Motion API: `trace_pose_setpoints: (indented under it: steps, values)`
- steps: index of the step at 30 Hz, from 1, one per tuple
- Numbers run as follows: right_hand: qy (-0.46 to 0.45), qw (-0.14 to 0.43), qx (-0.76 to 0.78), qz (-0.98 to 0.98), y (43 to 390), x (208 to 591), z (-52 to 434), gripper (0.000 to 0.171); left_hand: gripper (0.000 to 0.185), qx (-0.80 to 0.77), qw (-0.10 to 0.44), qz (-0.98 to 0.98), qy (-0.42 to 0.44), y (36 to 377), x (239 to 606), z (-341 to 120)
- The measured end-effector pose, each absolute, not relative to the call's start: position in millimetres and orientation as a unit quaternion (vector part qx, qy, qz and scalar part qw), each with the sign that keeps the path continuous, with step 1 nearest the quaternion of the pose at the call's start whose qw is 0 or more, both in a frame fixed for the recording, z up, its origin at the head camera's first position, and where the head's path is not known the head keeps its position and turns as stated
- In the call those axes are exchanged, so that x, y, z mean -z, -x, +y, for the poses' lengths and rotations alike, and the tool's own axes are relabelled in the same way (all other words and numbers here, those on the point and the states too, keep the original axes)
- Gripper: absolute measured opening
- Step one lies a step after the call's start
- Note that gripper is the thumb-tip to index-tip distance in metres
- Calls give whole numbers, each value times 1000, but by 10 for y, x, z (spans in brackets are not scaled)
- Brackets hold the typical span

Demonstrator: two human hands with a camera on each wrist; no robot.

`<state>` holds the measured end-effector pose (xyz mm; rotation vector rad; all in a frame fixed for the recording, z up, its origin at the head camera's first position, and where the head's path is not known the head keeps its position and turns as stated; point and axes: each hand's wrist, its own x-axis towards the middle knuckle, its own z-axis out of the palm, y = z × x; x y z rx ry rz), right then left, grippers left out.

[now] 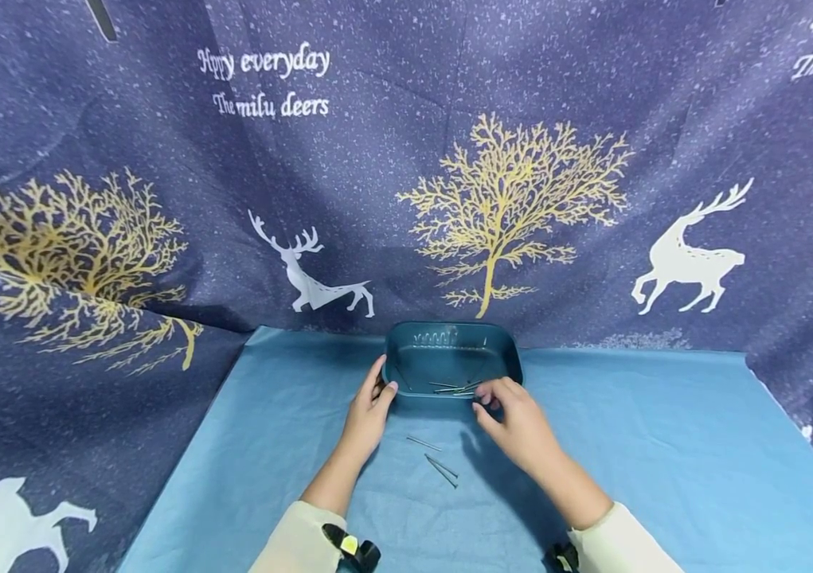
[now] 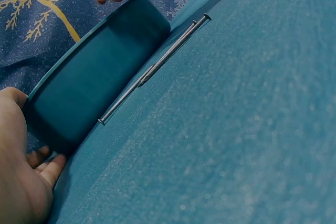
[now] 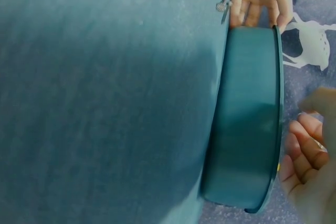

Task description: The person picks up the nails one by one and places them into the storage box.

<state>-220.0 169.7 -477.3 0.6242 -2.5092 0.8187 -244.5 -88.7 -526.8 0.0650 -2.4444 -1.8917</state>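
Observation:
A dark teal plastic tray (image 1: 449,325) stands at the back of the blue cloth. Several thin nails (image 1: 453,388) lie inside along its near wall. My left hand (image 1: 366,414) rests against the tray's left end, thumb by the near corner and fingers fairly straight. Over the near right rim hovers my right hand (image 1: 517,418), fingers bent and thumb apart from them. One nail in the tray reaches close to its fingertips; no firm grip on it shows. On the cloth before the tray lie a single nail (image 1: 424,442) and two crossing nails (image 1: 442,468).
A light blue cloth (image 1: 635,446) covers the work surface. Right behind the tray hangs a dark blue curtain (image 1: 392,159) printed with deer and yellow trees.

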Motion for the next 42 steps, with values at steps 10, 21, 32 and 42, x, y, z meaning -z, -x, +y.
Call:
trace_pose_setpoints:
  steps: [10, 21, 32, 42]
  values:
    - [-251, 211, -291, -899, 2160, 4816, 1680, 15, 58, 611, 21, -791, -22, 2453, 5274, -895]
    - [-273, 208, -278, -897, 2098, 4845, 1626, 18, 57, 612, 22, -790, -27, 2448, 5270, -887]
    - [-304, 146, -258, -905, 2036, 4833, 1571, 16, 57, 618, 24, -785, -22, 2459, 5291, -890]
    - [-358, 77, -236, -900, 2017, 4879, 1535, 13, 56, 616, 26, -787, -18, 2461, 5298, -897]
